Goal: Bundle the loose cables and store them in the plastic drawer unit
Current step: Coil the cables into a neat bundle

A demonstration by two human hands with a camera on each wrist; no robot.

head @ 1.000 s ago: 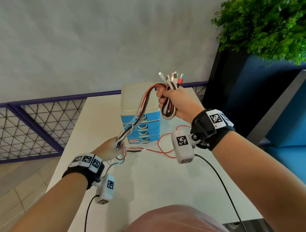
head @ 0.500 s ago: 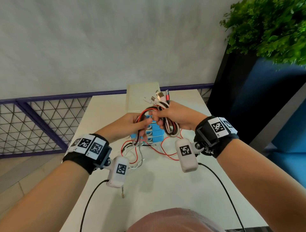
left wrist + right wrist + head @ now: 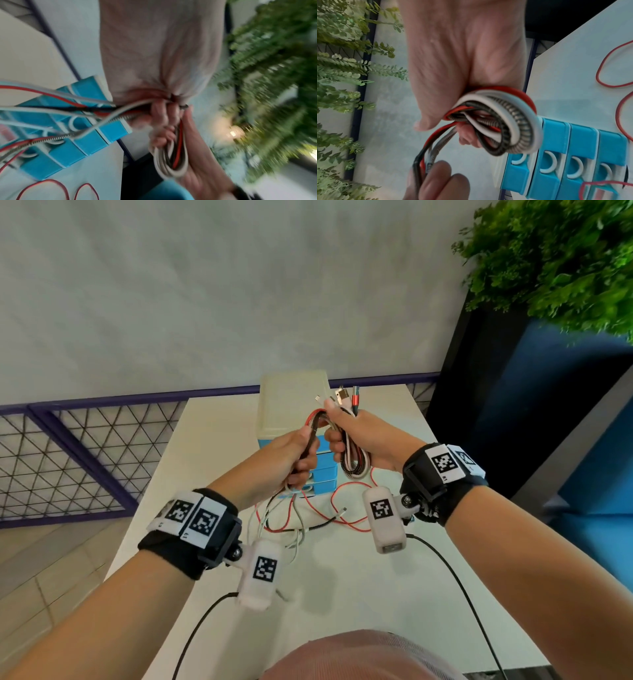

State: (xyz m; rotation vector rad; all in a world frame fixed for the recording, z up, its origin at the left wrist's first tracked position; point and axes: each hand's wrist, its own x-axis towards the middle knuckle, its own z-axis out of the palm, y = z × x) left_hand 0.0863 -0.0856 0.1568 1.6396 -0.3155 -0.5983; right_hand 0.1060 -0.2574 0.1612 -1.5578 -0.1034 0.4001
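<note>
The right hand (image 3: 359,440) grips the cable coil (image 3: 354,463) above the drawers (image 3: 322,474). The left hand (image 3: 291,460) holds the tails (image 3: 301,518), tightly it seems. A loose grip could let the coil spring apart.

An indoor lounge or office-type setting is shown, not a kitchen or workshop. A plain white table (image 3: 212,460) is set against a pale, unadorned wall (image 3: 205,296). A purple-framed metal mesh railing (image 3: 61,460) runs behind the table, above a floor of light wood-look planks (image 3: 44,563). At the right, leafy green foliage (image 3: 561,258) is seen above a dark planter or partition (image 3: 479,405), beside blue upholstered surfaces (image 3: 596,508). On the table a small plastic drawer unit (image 3: 291,402) with blue drawers is placed.
</note>
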